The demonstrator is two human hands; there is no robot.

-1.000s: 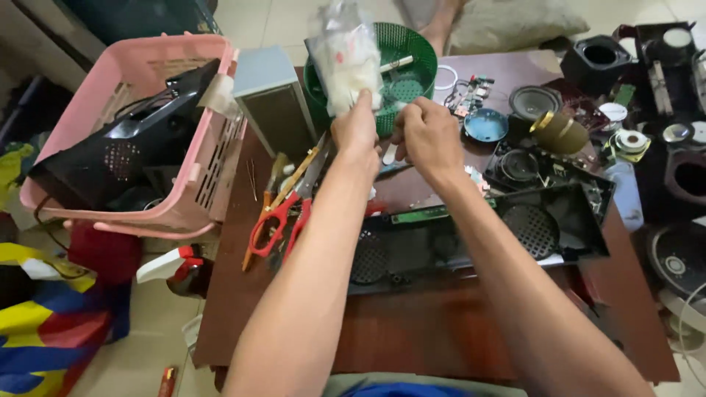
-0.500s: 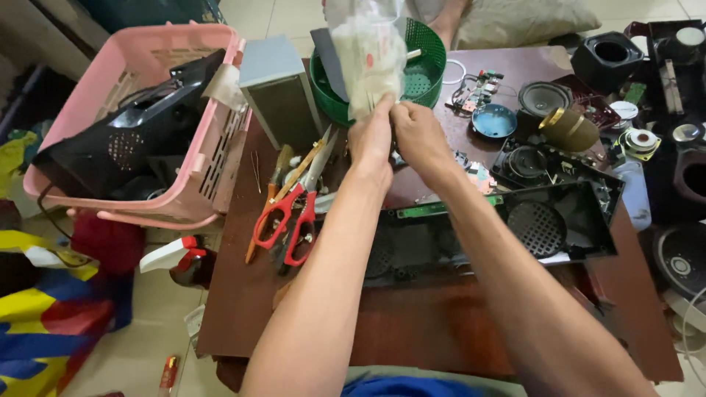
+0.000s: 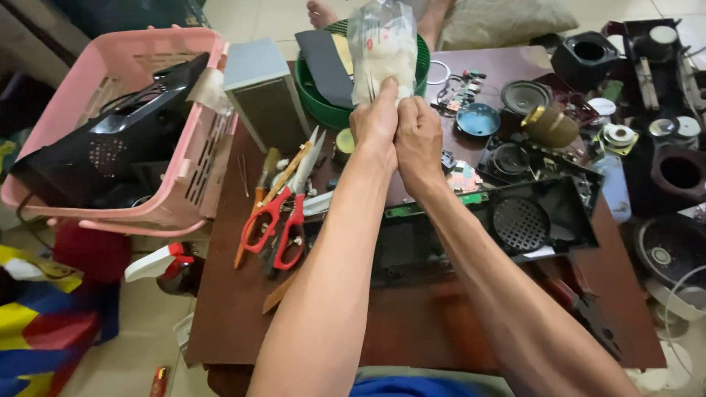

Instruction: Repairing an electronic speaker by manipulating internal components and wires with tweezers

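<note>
Both my hands are raised together over the brown table [image 3: 412, 331], gripping the bottom of a clear plastic bag [image 3: 382, 48] with whitish contents. My left hand [image 3: 375, 121] pinches the bag's lower edge with its thumb up against it. My right hand [image 3: 421, 140] is pressed beside the left, fingers closed on the same edge. The bag stands upright in front of a green round basket [image 3: 320, 110]. Below my arms lies a black plastic speaker housing [image 3: 529, 220] with a round grille.
A pink basket [image 3: 184, 176] holding a black casing sits at the left, a grey speaker box [image 3: 261, 92] beside it. Red-handled scissors [image 3: 283, 220] and other tools lie left of my arms. Speaker parts, a circuit board and black boxes crowd the right side.
My hands have drawn closer together and a little lower, still holding the bag. The view has shifted slightly, with the bag staying upright in front of the green basket.
</note>
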